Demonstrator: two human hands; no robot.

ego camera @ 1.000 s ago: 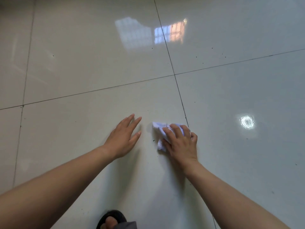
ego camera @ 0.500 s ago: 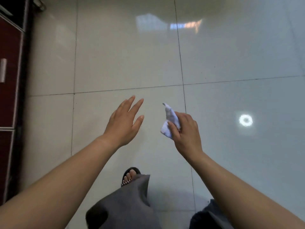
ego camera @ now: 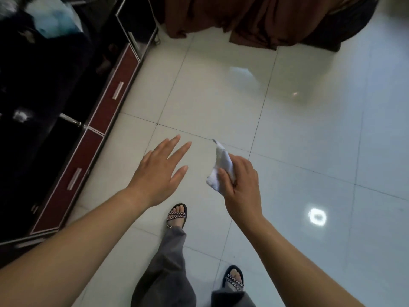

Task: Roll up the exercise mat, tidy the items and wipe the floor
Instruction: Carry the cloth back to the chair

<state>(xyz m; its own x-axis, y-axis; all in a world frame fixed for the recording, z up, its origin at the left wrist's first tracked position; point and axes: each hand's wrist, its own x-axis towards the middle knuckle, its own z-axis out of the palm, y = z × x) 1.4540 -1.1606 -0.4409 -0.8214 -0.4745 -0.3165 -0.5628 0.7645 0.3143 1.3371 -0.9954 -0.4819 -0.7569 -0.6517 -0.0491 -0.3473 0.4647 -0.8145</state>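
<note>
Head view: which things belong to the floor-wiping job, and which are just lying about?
Job: crumpled white cloth, pinched in the right hand; open left hand; glossy white tiled floor.
Not the job: dark cabinet with red-brown drawers; draped brown fabric; black patterned sandals.
</note>
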